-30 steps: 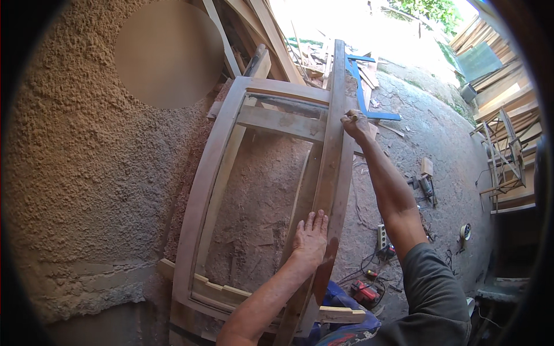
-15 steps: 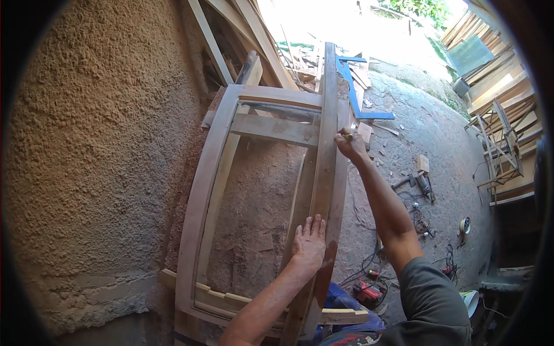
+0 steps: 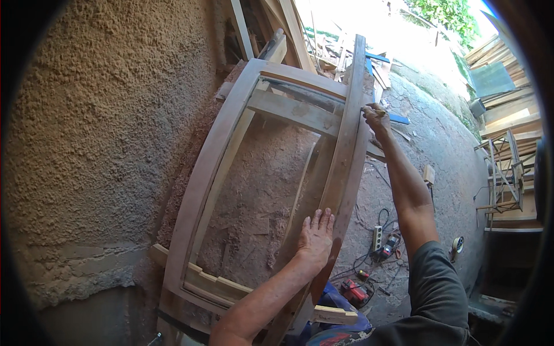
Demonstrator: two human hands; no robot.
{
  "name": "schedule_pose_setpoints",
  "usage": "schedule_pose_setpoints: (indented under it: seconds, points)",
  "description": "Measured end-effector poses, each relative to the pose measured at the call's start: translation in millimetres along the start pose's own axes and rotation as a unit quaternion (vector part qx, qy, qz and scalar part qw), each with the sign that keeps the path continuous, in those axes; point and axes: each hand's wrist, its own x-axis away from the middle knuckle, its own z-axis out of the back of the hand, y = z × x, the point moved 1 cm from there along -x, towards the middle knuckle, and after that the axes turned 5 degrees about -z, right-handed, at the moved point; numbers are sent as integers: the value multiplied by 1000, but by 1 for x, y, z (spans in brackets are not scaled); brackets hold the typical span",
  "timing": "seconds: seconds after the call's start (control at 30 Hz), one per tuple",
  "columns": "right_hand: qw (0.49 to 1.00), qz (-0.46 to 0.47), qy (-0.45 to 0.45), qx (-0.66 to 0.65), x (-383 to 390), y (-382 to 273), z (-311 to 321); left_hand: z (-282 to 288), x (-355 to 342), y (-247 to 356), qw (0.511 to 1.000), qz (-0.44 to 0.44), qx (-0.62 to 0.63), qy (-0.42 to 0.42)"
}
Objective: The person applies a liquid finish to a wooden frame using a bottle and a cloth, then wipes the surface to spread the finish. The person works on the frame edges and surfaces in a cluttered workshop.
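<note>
A wooden frame [image 3: 216, 144] with rounded upper corners lies across supports in front of me. Along its right side a long, straight wooden board [image 3: 341, 155] rests on top and reaches past the frame's far end. My left hand [image 3: 315, 239] lies on the board's near half, fingers stretched out and pressing on the wood. Farther up, at the board's right edge, my right hand [image 3: 376, 118] is closed in a pinch round a thin, pencil-like stick. Its tip is too small to make out.
A rough wall [image 3: 115, 132] rises close on the left. Red power tools [image 3: 356, 292], cords and a white power strip [image 3: 377, 237] lie on the floor at right. Beyond the frame are a blue metal square [image 3: 398, 118] and scrap wood; stacked planks [image 3: 508, 115] stand far right.
My right hand has moved a little toward the far end along the board's edge. The left hand stays flat on the board. The whole view has shifted and tilted slightly.
</note>
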Motion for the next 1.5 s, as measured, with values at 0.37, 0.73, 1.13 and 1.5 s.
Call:
schedule_pose_setpoints:
  seconds: [0.37, 0.73, 1.13, 1.5]
  points:
    - [992, 9, 27, 119, 4, -22, -7, -5, 0, -2, 1000, 2, -10, 10]
    - [990, 4, 32, 139, 7, -40, -1, -5, -1, -4, 1000, -6, -12, 19]
    - [980, 46, 40, 189, -5, -24, -5, -3, 0, -3, 999, -17, -29, 23]
    - [974, 55, 48, 217, -9, -23, -4, -1, 0, -4, 999, -23, -10, 21]
